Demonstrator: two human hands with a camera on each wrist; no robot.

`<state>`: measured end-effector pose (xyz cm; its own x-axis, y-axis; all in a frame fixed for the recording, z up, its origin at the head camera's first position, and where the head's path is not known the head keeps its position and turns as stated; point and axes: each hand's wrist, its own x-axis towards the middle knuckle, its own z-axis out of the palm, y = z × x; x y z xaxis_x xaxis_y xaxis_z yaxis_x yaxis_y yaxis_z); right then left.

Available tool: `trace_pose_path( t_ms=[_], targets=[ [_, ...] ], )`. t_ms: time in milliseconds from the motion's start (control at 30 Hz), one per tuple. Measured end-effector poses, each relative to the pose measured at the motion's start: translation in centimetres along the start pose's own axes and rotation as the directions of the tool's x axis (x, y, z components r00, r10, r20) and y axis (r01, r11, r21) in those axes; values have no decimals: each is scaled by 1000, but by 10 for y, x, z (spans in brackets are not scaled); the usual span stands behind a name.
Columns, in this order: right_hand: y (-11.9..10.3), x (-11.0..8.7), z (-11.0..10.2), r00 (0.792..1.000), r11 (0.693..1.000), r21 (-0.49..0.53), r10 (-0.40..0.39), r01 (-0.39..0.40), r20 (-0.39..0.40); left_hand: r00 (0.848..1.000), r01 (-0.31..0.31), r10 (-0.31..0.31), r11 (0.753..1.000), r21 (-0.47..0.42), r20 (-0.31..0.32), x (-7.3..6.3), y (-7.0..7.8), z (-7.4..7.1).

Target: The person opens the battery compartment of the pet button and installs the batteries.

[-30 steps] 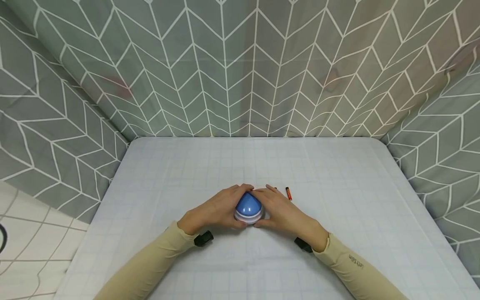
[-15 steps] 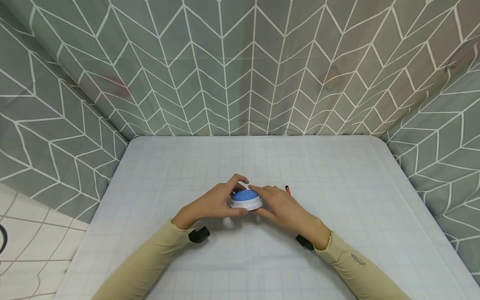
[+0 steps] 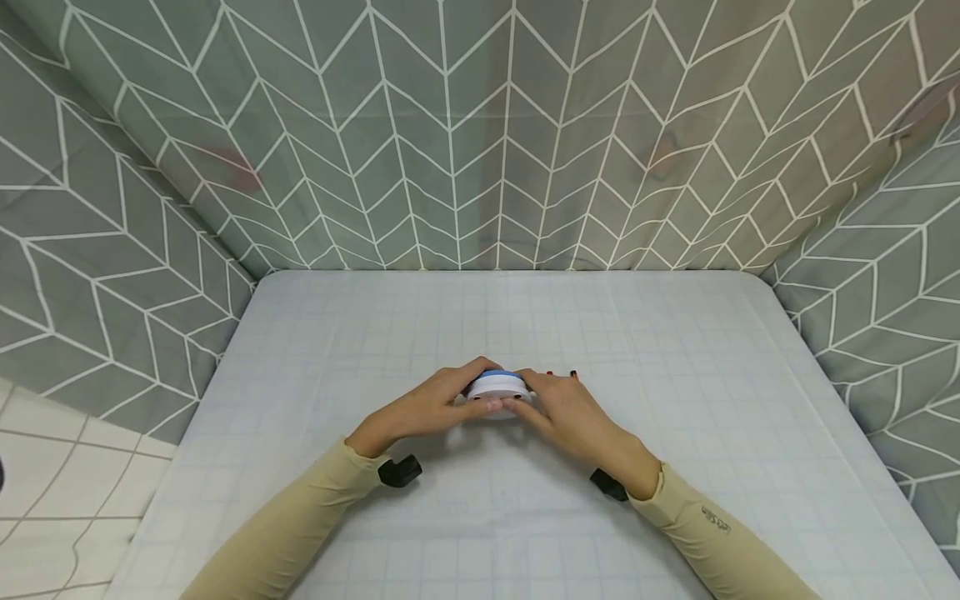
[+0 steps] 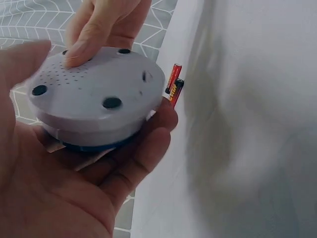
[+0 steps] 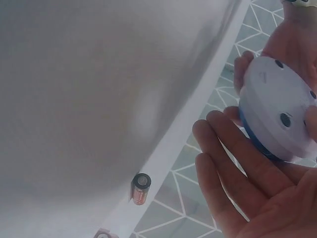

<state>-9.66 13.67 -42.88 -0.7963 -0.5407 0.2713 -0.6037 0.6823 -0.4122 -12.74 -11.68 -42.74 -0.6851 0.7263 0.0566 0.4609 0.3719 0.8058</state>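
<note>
A round white buzzer (image 3: 498, 385) with a blue dome is held up between both hands at the middle of the table. In the left wrist view its underside faces up, showing speaker holes, dark round feet and a small slot. My left hand (image 3: 435, 404) grips it from the left, fingers under the blue side and thumb over the base. My right hand (image 3: 573, 417) holds the other side, its thumb (image 4: 79, 52) pressing on the speaker holes. In the right wrist view several right fingers (image 5: 247, 163) stretch out beside the buzzer. Much of the dome is hidden.
Two small red-and-black batteries, one battery (image 3: 574, 375) farther right and another battery (image 3: 550, 373) partly behind the right hand, lie on the white-covered table (image 3: 375, 325). Grey patterned curtains (image 3: 480, 133) enclose the back and sides. Black wrist cameras (image 3: 400, 472) sit under both wrists.
The buzzer has been lifted and tipped, its blue dome turning away toward the back and its white base coming to face the person. Both thumbs have moved onto the base.
</note>
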Motion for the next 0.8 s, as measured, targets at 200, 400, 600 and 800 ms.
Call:
trace_pose_path(
  t_ms=[200, 400, 600, 800],
  targets=[
    [-1, 1, 2, 1000, 999, 41, 19, -18, -22, 1000, 9, -9, 1000, -16, -8, 0, 0, 2],
    [-2, 0, 4, 999, 997, 63, 35, -34, -16, 999, 23, -24, 998, -52, -26, 1, 0, 5],
    [-5, -1, 3, 998, 997, 80, 26, -21, -63, 997, 56, -62, 990, -133, -41, 3, 0, 9],
    [-14, -4, 1, 964, 992, 16, -119, 127, -237, 991, 118, -131, 956, -270, -33, 4, 1, 13]
  ],
)
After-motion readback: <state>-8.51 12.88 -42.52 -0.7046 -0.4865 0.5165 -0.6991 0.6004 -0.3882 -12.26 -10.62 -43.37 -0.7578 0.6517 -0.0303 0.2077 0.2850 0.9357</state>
